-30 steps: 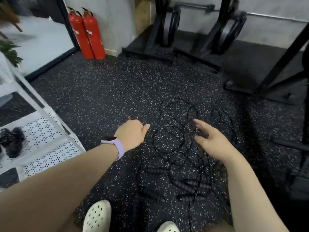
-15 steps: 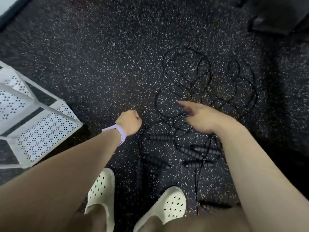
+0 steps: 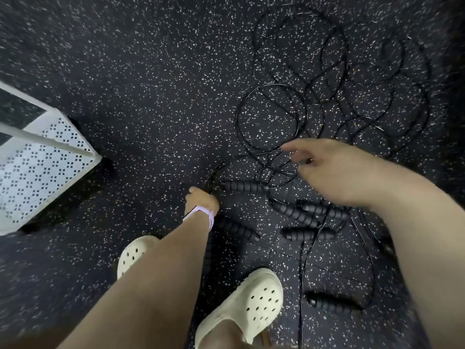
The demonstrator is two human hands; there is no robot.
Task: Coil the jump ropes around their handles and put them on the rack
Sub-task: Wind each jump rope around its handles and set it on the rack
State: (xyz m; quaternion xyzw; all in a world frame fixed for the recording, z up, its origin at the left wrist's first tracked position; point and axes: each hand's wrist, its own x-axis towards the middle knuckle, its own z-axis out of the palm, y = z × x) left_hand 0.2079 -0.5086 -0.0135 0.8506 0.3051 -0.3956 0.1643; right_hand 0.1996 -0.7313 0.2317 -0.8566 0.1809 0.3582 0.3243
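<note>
Black jump ropes (image 3: pixel 297 137) tangled on speckled floor (image 3: pixel 141 79) w/ handles (image 3: pixel 245 185) nearby; left hand (image 3: pixel 201 201) clenched at cord, grasp unclear, right hand (image 3: pixel 332 170) pinching loops; risk: pulling tightens knots; rack (image 3: pixel 45 170) left.

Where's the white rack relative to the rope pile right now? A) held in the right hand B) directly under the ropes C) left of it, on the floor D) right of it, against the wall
C: the white perforated rack stands at the left edge of the view on the speckled floor, with bare floor between it and the tangled ropes, which lie to the right.
</note>
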